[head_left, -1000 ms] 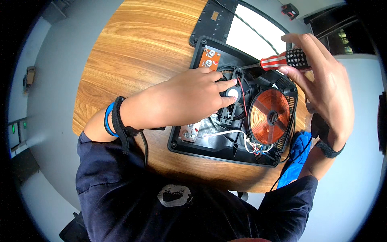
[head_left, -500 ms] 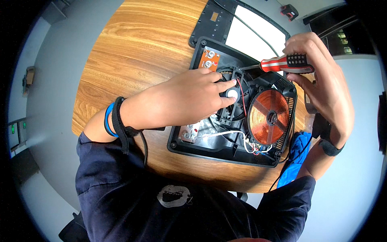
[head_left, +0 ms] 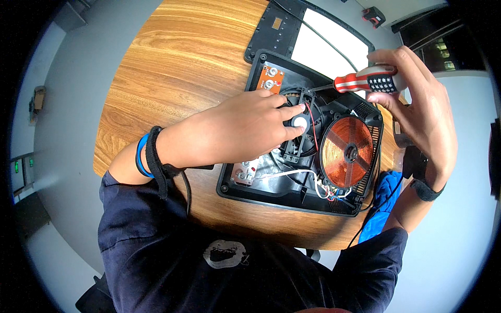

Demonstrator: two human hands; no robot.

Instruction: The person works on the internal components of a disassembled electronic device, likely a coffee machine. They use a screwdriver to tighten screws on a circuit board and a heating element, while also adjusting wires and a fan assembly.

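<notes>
My left hand [head_left: 255,122] lies over a black cooling fan [head_left: 293,151], fingertips spread on its frame around the white hub [head_left: 299,122]. In my right hand [head_left: 425,107] is a screwdriver [head_left: 368,81] with a red, white and black star-patterned handle, held by thumb and fingers at its butt end. Its shaft points left, and the tip meets the upper end of the fan's frame; a screw there is too small to make out. The fan sits in the open black housing [head_left: 261,197] of an induction cooker, left of a round copper coil [head_left: 347,151].
An orange circuit board [head_left: 271,78] and a pale one [head_left: 244,173] lie inside the housing, with loose red and white wires. Behind it rests a black-framed panel [head_left: 329,44] crossed by a cable. Blue cloth [head_left: 383,203] hangs at the wooden table's [head_left: 172,68] right edge.
The screwdriver's handle has turned about its axis, so more of the star pattern faces up. My right fingers have loosened and shifted slightly on it. My left hand stays in place.
</notes>
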